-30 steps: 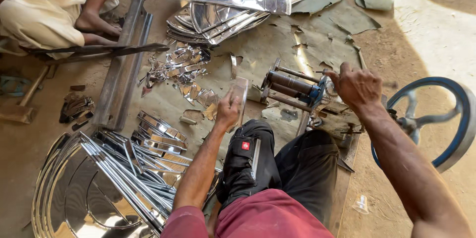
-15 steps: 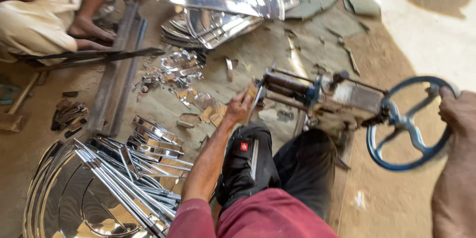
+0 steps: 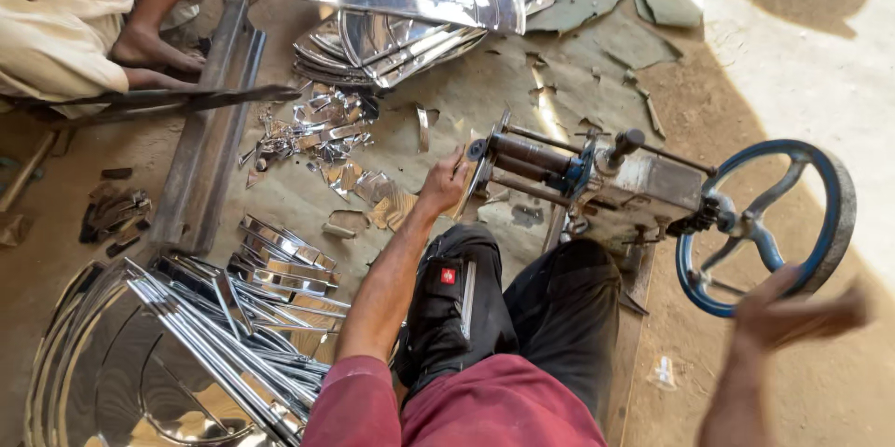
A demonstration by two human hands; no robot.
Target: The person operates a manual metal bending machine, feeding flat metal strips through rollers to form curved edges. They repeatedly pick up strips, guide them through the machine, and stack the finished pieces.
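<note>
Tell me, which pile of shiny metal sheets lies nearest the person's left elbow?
The fan of curved shiny steel sheets at bottom left; the other stack of shiny half-round sheets lies far off at top.

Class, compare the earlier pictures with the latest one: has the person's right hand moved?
Yes. The right hand began on top of the roller machine, went to the blue wheel's far rim, and now blurs at its near rim.

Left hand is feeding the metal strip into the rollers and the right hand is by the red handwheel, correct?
Not quite: the handwheel is blue, not red, as the head view shows. The left hand does hold the metal strip at the rollers, and the blurred right hand is by the wheel's rim.
</note>
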